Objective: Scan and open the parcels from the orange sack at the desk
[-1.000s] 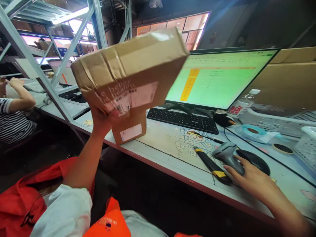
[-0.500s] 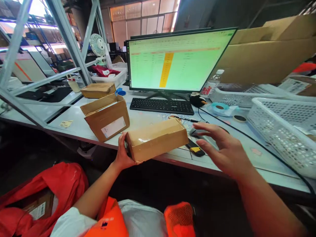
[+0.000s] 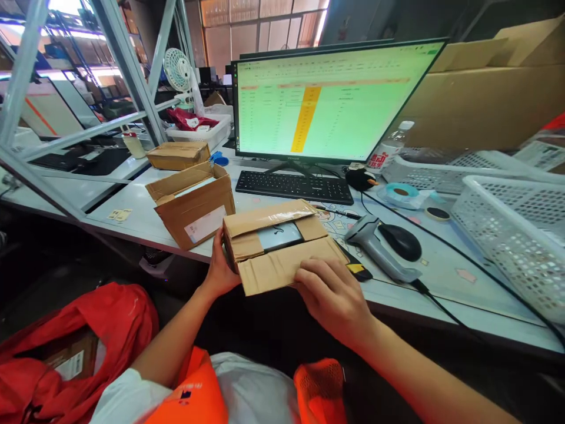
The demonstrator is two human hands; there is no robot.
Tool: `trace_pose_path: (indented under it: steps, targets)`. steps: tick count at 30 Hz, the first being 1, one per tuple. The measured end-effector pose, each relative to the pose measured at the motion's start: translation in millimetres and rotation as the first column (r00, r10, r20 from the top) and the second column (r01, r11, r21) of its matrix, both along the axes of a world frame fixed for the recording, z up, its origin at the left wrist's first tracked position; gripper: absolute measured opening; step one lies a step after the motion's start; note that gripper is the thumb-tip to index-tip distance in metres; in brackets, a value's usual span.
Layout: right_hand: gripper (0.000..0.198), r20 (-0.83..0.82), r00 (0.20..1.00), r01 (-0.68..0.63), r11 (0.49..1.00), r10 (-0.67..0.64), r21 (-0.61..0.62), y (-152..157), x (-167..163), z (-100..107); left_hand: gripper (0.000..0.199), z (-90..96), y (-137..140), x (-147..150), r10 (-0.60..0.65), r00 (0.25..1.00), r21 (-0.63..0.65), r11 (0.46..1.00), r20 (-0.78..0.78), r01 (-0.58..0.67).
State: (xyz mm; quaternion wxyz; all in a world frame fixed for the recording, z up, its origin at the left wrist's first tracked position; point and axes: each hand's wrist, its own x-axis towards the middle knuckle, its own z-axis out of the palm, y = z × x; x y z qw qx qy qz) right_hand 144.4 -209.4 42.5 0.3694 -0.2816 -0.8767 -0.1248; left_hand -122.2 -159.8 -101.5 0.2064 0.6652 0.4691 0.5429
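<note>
A small cardboard box [image 3: 269,219] tilts toward me at the desk's front edge, its top parted. Closed round its left end is my left hand [image 3: 220,268]. The fingers of my right hand [image 3: 333,294] pinch the near flap [image 3: 267,271], which is folded out toward me. Between the flaps a grey-blue item with a dark curved mark [image 3: 281,235] shows; most of it is hidden inside. Partly behind the box and my right hand lies a black-and-yellow box cutter [image 3: 359,271]. A grey barcode scanner [image 3: 382,250] and a black mouse [image 3: 401,241] lie to the right.
Left of my box stands another opened carton [image 3: 194,206] with a white label, a closed carton [image 3: 179,154] behind it. A monitor [image 3: 339,100] and keyboard [image 3: 293,185] are at the back. White baskets [image 3: 498,235] and a scanner cable occupy the right. A red bag [image 3: 119,318] sits lower left.
My right hand has come left and down from the scanner area onto the box. The box's top has opened, its near flap now folded out and the item inside showing. My left hand keeps its hold.
</note>
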Motion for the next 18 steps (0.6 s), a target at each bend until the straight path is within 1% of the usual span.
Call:
trace_pose_path:
  steps: [1,2,3,5,6,7,9,10,11,12,13,14,16,17,18]
  targets:
    - [0.014,-0.023,1.0,-0.005,1.0,0.005,-0.017,-1,0,-1,0.136,-0.2,1,-1,-0.02,1.0,-0.003,1.0,0.001,0.02]
    - [0.01,-0.031,0.999,-0.025,0.997,0.023,-0.067,0,1,1,0.137,-0.4,1,-3,-0.038,0.999,-0.001,0.999,-0.006,0.038]
    - [0.009,-0.023,0.998,-0.055,0.988,0.052,-0.143,3,2,6,0.139,-0.7,2,-5,-0.053,0.998,0.005,0.999,-0.016,0.053]
    - [0.018,0.034,0.994,-0.092,0.951,0.107,-0.296,12,5,23,0.144,-1.3,2,-8,-0.077,0.996,0.014,0.997,-0.043,0.077]
    - [0.024,0.081,0.989,-0.086,0.933,0.121,-0.348,19,7,32,0.146,-1.2,2,-10,-0.086,0.995,0.01,0.996,-0.059,0.087]
    - [0.028,0.133,0.984,-0.066,0.927,0.123,-0.369,26,8,41,0.148,-0.4,2,-11,-0.094,0.993,-0.002,0.996,-0.075,0.094]
    - [0.032,0.222,0.971,-0.007,0.941,0.087,-0.337,38,9,52,0.149,5.8,1,-14,-0.112,0.988,-0.046,0.993,-0.11,0.108]
    - [0.037,0.259,0.964,0.025,0.948,0.061,-0.317,43,10,55,0.147,12.3,-1,-17,-0.118,0.984,-0.067,0.992,-0.132,0.11]
    - [0.047,0.289,0.957,0.058,0.95,0.035,-0.306,48,11,56,0.142,21.7,-4,-20,-0.119,0.98,-0.073,0.991,-0.159,0.108]
    - [0.063,0.313,0.95,0.089,0.948,0.012,-0.306,51,11,56,0.136,34.3,-10,-23,-0.102,0.977,-0.049,0.994,-0.185,0.095]
    - [0.078,0.333,0.943,0.114,0.941,-0.001,-0.318,55,13,56,0.128,50.3,-18,-27,-0.059,0.977,0.01,0.998,-0.206,0.062]
    - [0.09,0.351,0.936,0.133,0.931,-0.006,-0.339,58,14,55,0.117,69.4,-27,-31,0.005,0.977,0.098,0.995,-0.214,0.016]
    - [0.102,0.373,0.928,0.157,0.912,-0.005,-0.38,64,17,53,0.085,114.4,-48,-35,0.107,0.975,0.286,0.957,-0.193,-0.048]
    - [0.105,0.38,0.925,0.164,0.903,-0.001,-0.396,67,18,53,0.065,138.3,-57,-33,0.089,0.976,0.34,0.94,-0.199,-0.017]
    - [0.107,0.385,0.923,0.168,0.898,0.002,-0.408,70,18,52,0.048,161.2,-63,-28,0.007,0.97,0.344,0.936,-0.243,0.08]
